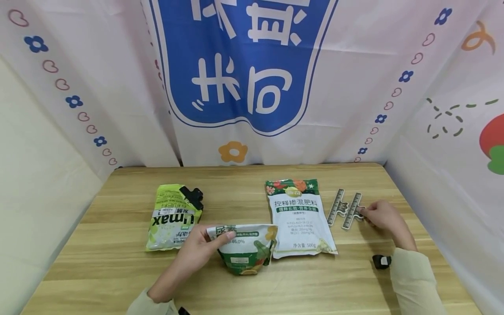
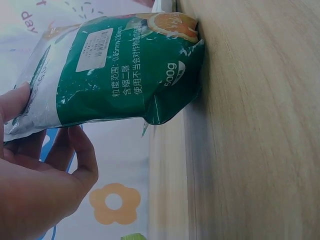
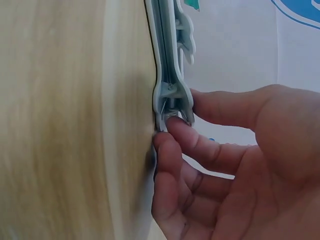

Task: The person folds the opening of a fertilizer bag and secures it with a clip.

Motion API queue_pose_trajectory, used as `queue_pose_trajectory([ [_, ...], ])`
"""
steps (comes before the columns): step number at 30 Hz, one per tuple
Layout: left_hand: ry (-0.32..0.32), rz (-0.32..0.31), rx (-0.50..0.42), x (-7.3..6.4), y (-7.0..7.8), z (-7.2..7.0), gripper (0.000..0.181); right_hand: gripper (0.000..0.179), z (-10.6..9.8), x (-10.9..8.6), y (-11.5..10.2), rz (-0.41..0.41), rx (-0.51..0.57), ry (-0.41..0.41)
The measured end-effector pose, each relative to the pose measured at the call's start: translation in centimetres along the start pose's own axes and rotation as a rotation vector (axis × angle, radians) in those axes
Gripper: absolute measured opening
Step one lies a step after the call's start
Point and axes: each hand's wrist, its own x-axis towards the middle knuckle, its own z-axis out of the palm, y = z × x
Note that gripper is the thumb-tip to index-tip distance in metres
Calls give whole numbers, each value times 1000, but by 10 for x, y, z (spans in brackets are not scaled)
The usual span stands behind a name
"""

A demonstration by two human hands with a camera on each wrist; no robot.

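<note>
My left hand [image 1: 199, 246] pinches the upper left edge of a green-and-white fertilizer bag [image 1: 244, 258], thumb on the front and fingers behind. The bag's base meets the tabletop in the left wrist view, where orange pictures and a "500g" mark show on the bag [image 2: 107, 70]. At the right, my right hand [image 1: 383, 217] takes the handle of a sealing clip [image 1: 351, 211] with a ruler-marked edge. From the right wrist, my thumb lies on one side of the grey clip [image 3: 170, 65] and fingertips are at the other. A second ruler-marked clip [image 1: 336, 207] lies just left of it.
A white fertilizer bag [image 1: 297, 223] with a green top lies between the held bag and the clips. On the left lies a yellow-green bag [image 1: 169, 223] with a black clip [image 1: 192, 197] at its corner. The wooden table [image 1: 315, 288] ends against a printed cloth [image 1: 346, 109].
</note>
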Motion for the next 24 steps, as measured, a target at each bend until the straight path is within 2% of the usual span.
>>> queue_pose_trajectory([
  [10, -5, -18, -8, 0, 0, 0, 24, 40, -5, -2, -3, 45, 46, 4],
  [21, -3, -23, -10, 0, 2, 1, 24, 35, -11, -5, -9, 36, 167, 53],
  [24, -10, -20, -14, 0, 1, 1, 25, 42, -13, -5, -10, 52, 186, 71],
])
